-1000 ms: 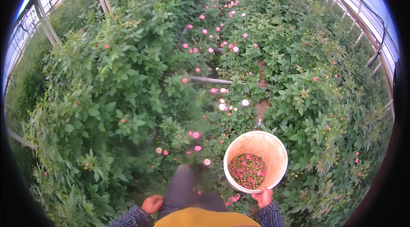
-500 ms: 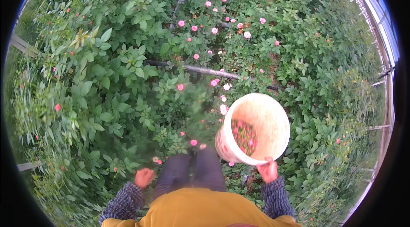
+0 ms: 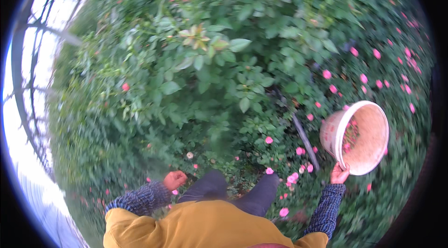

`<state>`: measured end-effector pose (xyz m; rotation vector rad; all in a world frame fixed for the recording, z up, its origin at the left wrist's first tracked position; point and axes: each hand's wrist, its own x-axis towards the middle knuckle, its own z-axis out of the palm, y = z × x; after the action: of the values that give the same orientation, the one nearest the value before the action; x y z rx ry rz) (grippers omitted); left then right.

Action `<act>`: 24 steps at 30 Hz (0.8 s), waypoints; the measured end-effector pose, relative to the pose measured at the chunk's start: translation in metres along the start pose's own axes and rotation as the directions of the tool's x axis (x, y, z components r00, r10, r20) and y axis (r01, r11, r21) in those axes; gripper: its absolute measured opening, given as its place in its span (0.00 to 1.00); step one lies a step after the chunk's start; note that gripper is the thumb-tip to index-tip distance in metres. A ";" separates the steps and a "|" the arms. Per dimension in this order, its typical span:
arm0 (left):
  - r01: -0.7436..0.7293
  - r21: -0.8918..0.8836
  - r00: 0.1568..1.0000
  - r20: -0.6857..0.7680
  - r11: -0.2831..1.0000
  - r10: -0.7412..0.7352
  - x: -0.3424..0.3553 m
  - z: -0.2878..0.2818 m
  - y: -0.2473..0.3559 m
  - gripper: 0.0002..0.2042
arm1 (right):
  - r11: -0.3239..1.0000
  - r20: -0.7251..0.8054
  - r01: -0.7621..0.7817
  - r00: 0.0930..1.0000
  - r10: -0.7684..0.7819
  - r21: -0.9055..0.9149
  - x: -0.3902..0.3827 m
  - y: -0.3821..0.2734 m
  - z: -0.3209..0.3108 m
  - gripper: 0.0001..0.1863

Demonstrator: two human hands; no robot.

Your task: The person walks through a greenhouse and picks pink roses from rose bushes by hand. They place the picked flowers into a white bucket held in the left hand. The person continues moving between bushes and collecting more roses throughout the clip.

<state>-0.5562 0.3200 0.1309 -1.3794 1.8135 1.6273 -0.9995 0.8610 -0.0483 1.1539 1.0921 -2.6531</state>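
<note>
My right hand (image 3: 339,173) grips the near rim of a white plastic bucket (image 3: 368,140) and holds it out to the right, its mouth tilted toward me. Pink and green flower buds (image 3: 350,136) lie inside against the bucket's left wall, partly hidden by the rim. Low in front of my left side, my left hand (image 3: 175,180) is curled closed; whether anything is inside its fingers is hidden. Leafy rose bushes (image 3: 219,56) spread in front of that hand, with a pale bloom (image 3: 190,155) close by.
Pink roses (image 3: 326,74) dot the foliage at the right, and several more (image 3: 292,179) grow by my legs. A dark pipe (image 3: 305,140) crosses low among the plants left of the bucket. Greenhouse framing (image 3: 35,56) curves along the left edge.
My view has swung to the left, bringing the bushes and greenhouse frame there into sight. The bucket, still in my right hand, now appears farther right. My left hand stays closed.
</note>
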 end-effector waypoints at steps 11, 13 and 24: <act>-0.230 0.754 0.180 -0.588 0.615 0.789 -0.034 0.032 0.240 0.12 | 0.962 -0.269 -0.259 0.936 0.226 -0.090 0.293 0.117 -0.061 0.21; -0.104 0.840 0.038 -0.532 0.532 0.846 -0.036 0.009 0.292 0.15 | 0.925 -0.394 -0.331 0.888 0.238 -0.187 0.291 0.137 -0.078 0.17; 0.066 0.770 0.226 -0.632 0.635 0.742 -0.014 -0.086 0.335 0.12 | 0.489 0.367 -0.090 0.548 0.751 -0.867 -0.031 0.130 0.182 0.12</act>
<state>-0.7932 0.2064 0.3554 -1.6603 3.1564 -0.2254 -1.0512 0.6429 -0.0186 0.0941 1.2437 -1.5369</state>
